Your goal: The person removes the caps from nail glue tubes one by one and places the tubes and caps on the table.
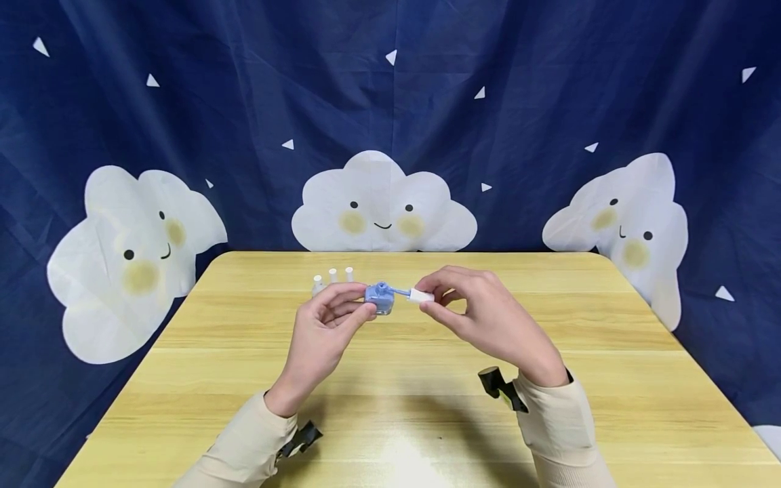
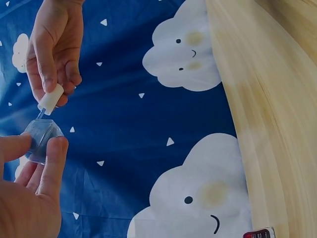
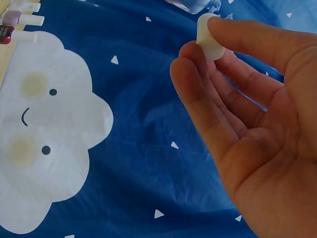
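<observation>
My left hand (image 1: 323, 335) grips a small glass nail polish bottle (image 1: 379, 300) of light blue polish between thumb and fingers, above the table. The bottle's open neck tilts towards the right hand. In my right hand (image 1: 488, 318), thumb and fingertips pinch the white cap (image 1: 422, 295), which is off the bottle. A blue-coated brush stem (image 1: 400, 292) runs from the cap to the bottle's mouth. The left wrist view shows the same bottle (image 2: 43, 139) below the cap (image 2: 51, 99). From the right wrist, the cap (image 3: 210, 37) is seen end-on.
Behind the left hand, three white-capped nail polish bottles (image 1: 332, 275) stand on the wooden table (image 1: 390, 379); a red one (image 3: 7, 34) and a lilac one (image 3: 12, 19) show in the right wrist view. A blue curtain (image 1: 390, 102) with clouds hangs beyond the table's far edge.
</observation>
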The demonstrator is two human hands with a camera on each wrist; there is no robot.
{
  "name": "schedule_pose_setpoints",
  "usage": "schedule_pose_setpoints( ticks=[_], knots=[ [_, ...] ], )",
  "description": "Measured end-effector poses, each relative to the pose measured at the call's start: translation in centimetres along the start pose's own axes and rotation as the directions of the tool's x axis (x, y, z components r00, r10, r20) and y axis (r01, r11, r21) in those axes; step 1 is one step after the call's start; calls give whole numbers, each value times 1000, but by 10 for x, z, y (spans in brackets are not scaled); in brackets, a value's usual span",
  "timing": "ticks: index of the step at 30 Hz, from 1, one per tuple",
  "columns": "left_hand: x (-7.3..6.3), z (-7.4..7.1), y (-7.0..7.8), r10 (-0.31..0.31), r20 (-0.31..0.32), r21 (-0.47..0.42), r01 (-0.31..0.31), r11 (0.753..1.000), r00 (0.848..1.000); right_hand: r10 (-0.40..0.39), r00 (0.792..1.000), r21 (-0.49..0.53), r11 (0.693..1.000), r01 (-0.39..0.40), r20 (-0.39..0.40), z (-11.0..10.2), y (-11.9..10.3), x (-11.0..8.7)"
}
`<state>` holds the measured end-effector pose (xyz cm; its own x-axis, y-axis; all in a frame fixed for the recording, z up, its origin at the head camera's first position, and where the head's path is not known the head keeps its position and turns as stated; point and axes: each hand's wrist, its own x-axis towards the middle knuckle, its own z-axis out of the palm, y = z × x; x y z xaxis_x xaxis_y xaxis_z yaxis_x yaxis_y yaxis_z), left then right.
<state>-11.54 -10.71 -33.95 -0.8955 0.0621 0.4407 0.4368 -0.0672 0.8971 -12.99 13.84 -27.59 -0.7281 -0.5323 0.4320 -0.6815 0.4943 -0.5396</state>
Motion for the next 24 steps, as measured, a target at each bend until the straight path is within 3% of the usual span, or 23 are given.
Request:
schedule_pose_setpoints(
  ticks=[24],
  knots=[
    [-1,3,-6,-20,46,-11,20,1000,999,-6,996,13,1000,7,-88,-4,1,-1]
  ],
)
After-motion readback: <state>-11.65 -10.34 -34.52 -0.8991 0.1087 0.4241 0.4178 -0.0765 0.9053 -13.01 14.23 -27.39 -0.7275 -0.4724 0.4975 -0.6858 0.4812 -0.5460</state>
